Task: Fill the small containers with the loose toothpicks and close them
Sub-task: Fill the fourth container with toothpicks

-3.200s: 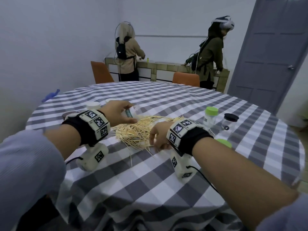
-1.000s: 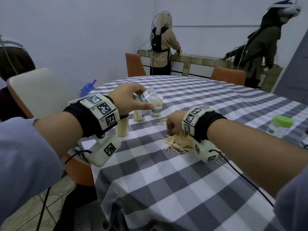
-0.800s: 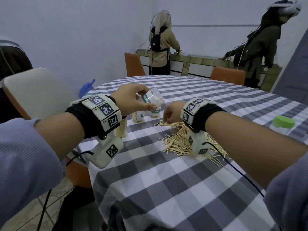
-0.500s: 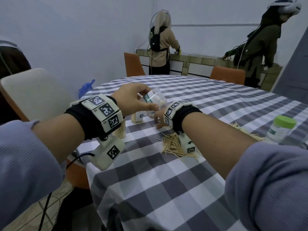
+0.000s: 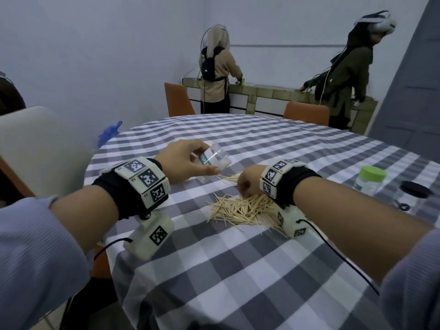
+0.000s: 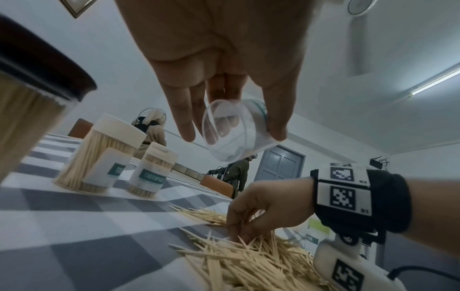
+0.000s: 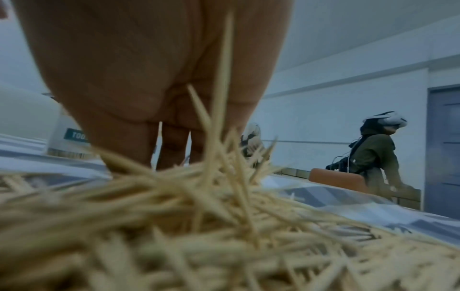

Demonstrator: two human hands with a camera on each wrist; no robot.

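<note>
Clear plastic shows in the head view: the left hand (image 5: 183,163) holds an empty jar (image 5: 214,160) tilted above the table (image 5: 238,270), near its left edge, thumb and fingers curled round the wall. Just right of it the right hand (image 5: 248,184) is bunched, fingertips down in the toothpicks (image 5: 245,210) heaped toward the middle of the checked cloth. Toward the right edge stand a green-lidded jar (image 5: 370,181) and a dark-lidded one (image 5: 415,194); whether either holds toothpicks I cannot tell. From the left wrist, the jar (image 6: 234,130) has its open mouth facing the camera and nothing inside, pinched between thumb and fingers (image 6: 184,116). Below it the right hand (image 6: 263,208) has fingers drawn together, pinching sticks out of the pile (image 6: 248,261). Three capped jars packed with toothpicks stand toward the left edge: a dark-lidded one (image 6: 32,98) closest, then two white-lidded ones (image 6: 104,153) (image 6: 154,171). From the right wrist, the fingers (image 7: 171,145) reach down into the blurred heap (image 7: 224,226), with a few sticks rising between them. So I judge three jars filled and closed, this one not yet started, and a large heap left to gather.
</note>
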